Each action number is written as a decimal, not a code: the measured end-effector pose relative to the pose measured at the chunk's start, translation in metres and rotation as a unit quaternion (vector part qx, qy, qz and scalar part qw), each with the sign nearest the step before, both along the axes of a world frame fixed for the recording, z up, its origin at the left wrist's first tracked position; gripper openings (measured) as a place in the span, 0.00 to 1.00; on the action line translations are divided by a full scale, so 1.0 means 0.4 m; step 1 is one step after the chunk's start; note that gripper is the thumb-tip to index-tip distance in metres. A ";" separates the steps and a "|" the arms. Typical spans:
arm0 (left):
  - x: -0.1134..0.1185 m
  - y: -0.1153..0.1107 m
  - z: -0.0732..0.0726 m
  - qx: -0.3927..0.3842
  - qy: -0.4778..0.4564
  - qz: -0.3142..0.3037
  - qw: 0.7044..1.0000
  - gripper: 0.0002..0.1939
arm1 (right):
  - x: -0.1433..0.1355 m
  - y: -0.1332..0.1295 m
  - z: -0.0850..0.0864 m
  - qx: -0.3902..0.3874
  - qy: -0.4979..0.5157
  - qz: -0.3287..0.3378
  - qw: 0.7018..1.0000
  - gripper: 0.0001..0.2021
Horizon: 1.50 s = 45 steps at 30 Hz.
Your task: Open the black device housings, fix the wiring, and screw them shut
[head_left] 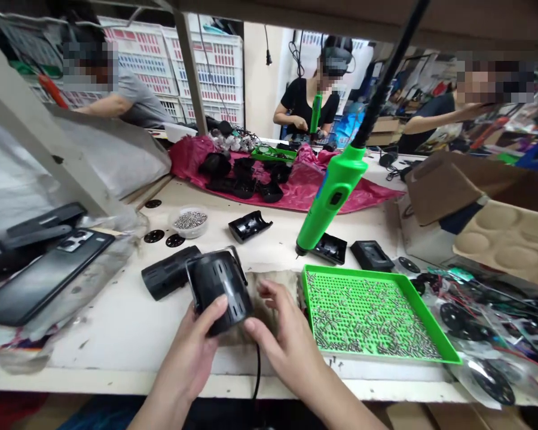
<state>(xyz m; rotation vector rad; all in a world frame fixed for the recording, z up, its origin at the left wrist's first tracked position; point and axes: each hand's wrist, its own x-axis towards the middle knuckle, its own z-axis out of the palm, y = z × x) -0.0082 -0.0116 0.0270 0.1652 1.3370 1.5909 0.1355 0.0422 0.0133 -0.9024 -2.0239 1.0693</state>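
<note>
My left hand point(201, 346) is wrapped round a black slotted cylindrical housing point(222, 286) with a thin bracket, its thumb lying across the slots. Close by on the right, my right hand point(284, 325) has its fingers apart and holds nothing; whether its thumb touches the housing's edge, I cannot tell. A black cable point(257, 373) hangs below the housing over the table's front edge. Behind the housing lies another black cylinder point(170, 273). Above and to the right hangs a green electric screwdriver point(334, 197), tip down. A green tray point(448, 353) of small screws sits right of my right hand.
Half-shells point(250, 226) and a clear tub of small metal parts point(190, 221) lie further back. At left is a smartphone point(49, 275). Cardboard boxes point(448, 179) and loose wires crowd the right. Black parts rest on pink plastic point(305, 191). Several people work beyond.
</note>
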 end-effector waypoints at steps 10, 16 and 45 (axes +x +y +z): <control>0.011 -0.072 0.005 0.071 0.010 -0.270 0.960 0.40 | 0.027 0.080 0.044 -0.196 0.138 0.076 0.968 0.50; -0.013 -0.077 -0.006 0.083 0.022 -0.314 0.946 0.40 | 0.018 0.066 0.043 -0.245 0.188 0.090 0.947 0.43; 0.026 -0.074 0.002 0.101 0.085 -0.320 0.938 0.30 | 0.022 0.078 0.134 -0.021 -0.112 0.148 0.982 0.30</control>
